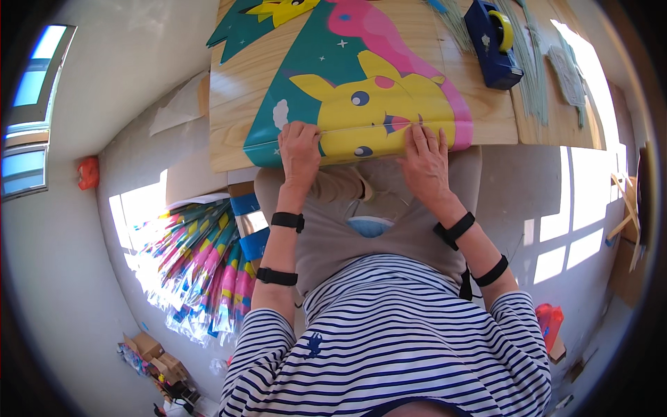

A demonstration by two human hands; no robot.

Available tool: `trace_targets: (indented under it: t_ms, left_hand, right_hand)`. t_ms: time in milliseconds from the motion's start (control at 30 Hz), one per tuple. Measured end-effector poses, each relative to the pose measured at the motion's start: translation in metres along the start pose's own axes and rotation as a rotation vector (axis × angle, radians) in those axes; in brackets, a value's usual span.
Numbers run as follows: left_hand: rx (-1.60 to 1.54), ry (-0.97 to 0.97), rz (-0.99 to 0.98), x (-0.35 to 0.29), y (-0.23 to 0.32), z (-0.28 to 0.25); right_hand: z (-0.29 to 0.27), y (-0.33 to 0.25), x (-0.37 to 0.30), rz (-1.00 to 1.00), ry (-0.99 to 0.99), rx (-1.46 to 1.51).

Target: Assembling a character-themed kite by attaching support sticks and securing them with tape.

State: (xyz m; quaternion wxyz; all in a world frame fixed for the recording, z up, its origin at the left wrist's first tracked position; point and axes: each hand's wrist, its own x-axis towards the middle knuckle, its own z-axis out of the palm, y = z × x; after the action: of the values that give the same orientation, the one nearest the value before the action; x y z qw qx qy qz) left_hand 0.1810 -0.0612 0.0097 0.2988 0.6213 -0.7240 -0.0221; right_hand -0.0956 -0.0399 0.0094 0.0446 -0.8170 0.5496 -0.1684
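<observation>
A large glossy kite sail (424,97), printed with a yellow cartoon figure on green and pink, lies across the wooden table (233,90). Its near part bends down over the table's front edge, with a crease running across. My left hand (300,154) is closed on this near edge, left of the middle, fingers bent. Farther right, my right hand (426,163) grips the same edge, its fingers pressing together on the crease by the figure's mouth. Both thumbs are partly hidden. Whether a rod lies inside the crease I cannot tell.
A blue tape dispenser (492,48) with yellow tape stands at the right back, beside bundles of thin pale rods (531,69). Another printed piece (267,19) lies at the far left. Below left, many plastic-wrapped printed packs (201,264) are heaped near blue-edged boxes.
</observation>
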Motion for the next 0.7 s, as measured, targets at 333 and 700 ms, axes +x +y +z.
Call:
trace_targets:
  t_ms: [333,700]
  left_hand:
    - [0.009,-0.009,-0.006,-0.002,0.000,-0.003]
    - [-0.035,0.012,0.018,0.003,0.018,-0.024]
  right_hand:
    - [-0.004,-0.002,0.000,-0.009,-0.004,0.021]
    - [-0.030,0.029,0.014,0.040,0.202,0.107]
